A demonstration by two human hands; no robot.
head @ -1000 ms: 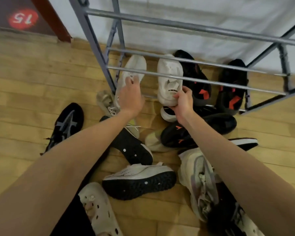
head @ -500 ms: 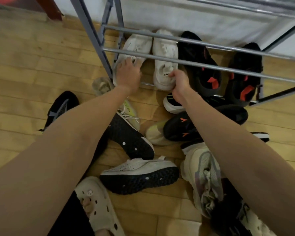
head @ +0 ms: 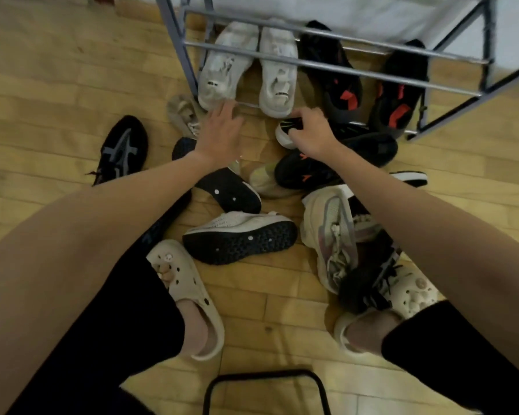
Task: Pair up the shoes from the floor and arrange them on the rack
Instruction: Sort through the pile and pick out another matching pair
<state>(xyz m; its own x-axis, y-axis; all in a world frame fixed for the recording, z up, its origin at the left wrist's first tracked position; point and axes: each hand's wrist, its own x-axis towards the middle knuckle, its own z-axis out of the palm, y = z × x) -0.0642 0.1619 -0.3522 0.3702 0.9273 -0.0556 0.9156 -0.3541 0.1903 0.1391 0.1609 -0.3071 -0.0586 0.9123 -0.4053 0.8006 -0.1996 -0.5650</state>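
White pair point(head: 249, 64) on rack point(head: 327, 67), just beyond both hands. Left hand point(head: 222, 133) spread, empty; right hand point(head: 310, 131) gripping black-and-white shoe point(head: 286, 131) on floor. Probably light, flexible; best held at heel.

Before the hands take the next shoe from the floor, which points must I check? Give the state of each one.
1. White pair side by side on the rack: ok.
2. Black-and-red pair on the rack: ok.
3. Left hand free: ok.
4. Right hand has a firm grip on the black-and-white shoe: cannot tell.
5. Its mate located: cannot tell.
6. Floor pile sorted: not ok.
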